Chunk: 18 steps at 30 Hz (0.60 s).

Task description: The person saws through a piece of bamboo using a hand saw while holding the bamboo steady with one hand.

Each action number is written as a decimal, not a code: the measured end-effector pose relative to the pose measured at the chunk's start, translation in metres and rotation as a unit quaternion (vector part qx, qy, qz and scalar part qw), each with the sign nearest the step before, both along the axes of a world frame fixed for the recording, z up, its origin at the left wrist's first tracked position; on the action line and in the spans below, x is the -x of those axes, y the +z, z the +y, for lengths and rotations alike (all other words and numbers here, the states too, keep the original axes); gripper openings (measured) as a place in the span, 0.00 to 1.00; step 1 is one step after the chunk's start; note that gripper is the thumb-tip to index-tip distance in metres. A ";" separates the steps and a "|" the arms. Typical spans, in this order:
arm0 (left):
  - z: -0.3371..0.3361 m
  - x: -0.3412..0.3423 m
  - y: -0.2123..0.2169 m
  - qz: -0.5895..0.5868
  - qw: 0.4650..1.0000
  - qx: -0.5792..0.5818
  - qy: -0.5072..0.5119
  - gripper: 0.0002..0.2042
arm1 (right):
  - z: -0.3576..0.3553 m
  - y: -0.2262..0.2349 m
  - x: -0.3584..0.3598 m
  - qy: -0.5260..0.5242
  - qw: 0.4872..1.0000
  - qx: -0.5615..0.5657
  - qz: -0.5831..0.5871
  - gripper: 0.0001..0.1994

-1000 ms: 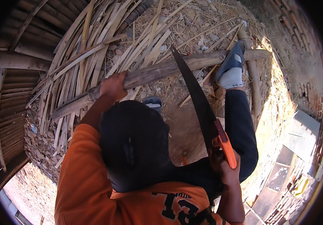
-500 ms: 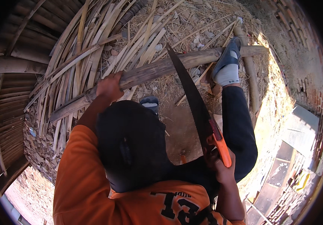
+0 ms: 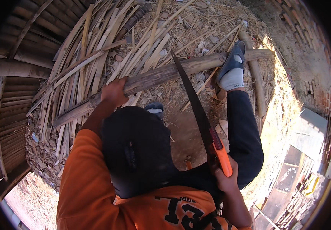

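A long, weathered wooden pole lies slantwise across the ground ahead of me, its right end resting over a shorter log. My left hand is closed over the pole left of the middle, pressing on it. My right foot, in a dark sandal and white sock, stands on the pole toward its right end. In my right hand is the orange handle of a handsaw. Its long dark blade points away and crosses the pole between my left hand and foot; whether the teeth touch the wood I cannot tell.
Many split bamboo strips are heaped at the far left. The shorter log lies under the pole's right end. Straw and rubble cover the ground. A slatted wooden wall stands at left, a brick wall at right.
My right hand has drawn the saw slightly back and to the left, and the blade has tilted a little. My left hand and right foot keep their places on the pole.
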<state>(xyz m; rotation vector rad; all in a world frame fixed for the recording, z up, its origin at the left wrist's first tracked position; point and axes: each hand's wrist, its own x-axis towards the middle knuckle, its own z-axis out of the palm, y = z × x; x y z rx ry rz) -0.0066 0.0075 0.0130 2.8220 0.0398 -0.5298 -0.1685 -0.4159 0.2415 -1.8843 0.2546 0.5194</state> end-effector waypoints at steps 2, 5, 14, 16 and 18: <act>-0.003 0.001 -0.004 -0.022 1.000 -0.003 -0.002 0.40 | 0.009 -0.003 -0.008 -0.021 0.999 -0.041 0.007 0.16; -0.006 0.002 -0.010 -0.034 0.999 0.006 -0.003 0.40 | 0.043 -0.052 -0.078 -0.005 0.999 0.036 0.012 0.10; -0.004 0.001 0.003 -0.001 1.000 -0.001 0.005 0.40 | 0.001 0.021 -0.020 -0.071 0.996 -0.034 0.034 0.16; -0.006 0.004 0.002 0.004 1.000 -0.006 0.016 0.40 | 0.002 0.031 -0.010 -0.086 0.995 -0.028 0.048 0.20; -0.008 0.005 0.001 -0.010 1.000 -0.016 0.020 0.40 | 0.016 0.008 -0.033 -0.077 0.996 -0.015 0.045 0.17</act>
